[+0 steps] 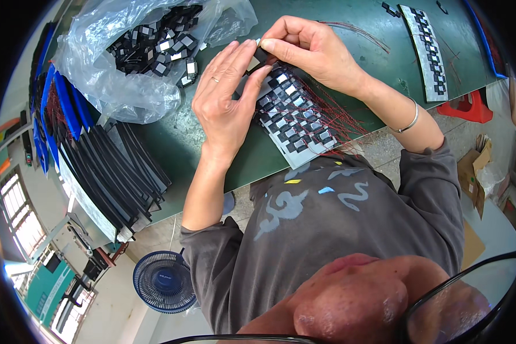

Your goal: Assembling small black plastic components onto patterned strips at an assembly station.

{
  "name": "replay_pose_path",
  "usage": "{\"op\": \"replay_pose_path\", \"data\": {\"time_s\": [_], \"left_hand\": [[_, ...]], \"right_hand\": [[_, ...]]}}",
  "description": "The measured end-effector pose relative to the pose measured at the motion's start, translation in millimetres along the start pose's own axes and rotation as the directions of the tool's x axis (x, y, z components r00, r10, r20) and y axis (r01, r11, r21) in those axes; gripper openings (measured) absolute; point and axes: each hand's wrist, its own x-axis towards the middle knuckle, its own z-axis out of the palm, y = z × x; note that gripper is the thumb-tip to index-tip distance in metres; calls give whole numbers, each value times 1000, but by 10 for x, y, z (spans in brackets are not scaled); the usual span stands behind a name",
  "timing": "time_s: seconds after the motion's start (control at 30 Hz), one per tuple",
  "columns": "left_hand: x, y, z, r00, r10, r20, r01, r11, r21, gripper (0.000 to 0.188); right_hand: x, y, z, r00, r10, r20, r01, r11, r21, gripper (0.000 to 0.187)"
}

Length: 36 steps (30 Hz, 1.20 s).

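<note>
In front of me a light grey tray-like board [295, 155] lies at a slant, with rows of small black parts [292, 117] on it, each with a pale square. Thin red wires [341, 117] trail from its right side. My left hand [221, 94], a ring on one finger, rests at the board's upper left, fingers stretched and thumb apart. At the board's far end my right hand [312, 51] is closed, thumb and forefinger pinched by the left fingertips. What it pinches is too small and covered to make out. A dark piece shows between the hands.
A clear plastic bag [166, 103] holding many black parts [155, 43] lies at the far left. Long black strips [106, 172] are stacked at the left edge. Another filled board [424, 54] lies far right, near a red plastic piece [470, 108]. A blue fan [163, 281] stands below the green table [212, 178].
</note>
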Motion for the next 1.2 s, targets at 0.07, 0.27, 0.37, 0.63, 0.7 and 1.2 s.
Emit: {"op": "replay_pose_path", "data": {"time_s": [0.07,0.27,0.37,0.63,0.7,1.2], "left_hand": [[-2,0,2,1000,0,0,0,1000,-1,38],[-10,12,13,1000,-26,1,26,1000,-7,38],[-22,-27,19,1000,-26,-1,26,999,21,38],[11,-85,48,953,303,9,-285,882,375,37],[2,-93,46,974,225,-34,-210,946,248,36],[-68,21,-157,757,-360,546,649,514,-561,14]], "right_hand": [[-3,-23,6,1000,-2,-3,2,1000,-11,21],[-10,-47,10,1000,-24,6,24,998,-58,20],[-11,-45,24,1000,-12,2,12,1000,-12,20],[-4,32,21,996,-67,59,65,997,35,37],[5,-88,106,999,-33,7,32,993,118,24],[-332,-81,-28,808,-503,308,511,336,-791,32]]}}
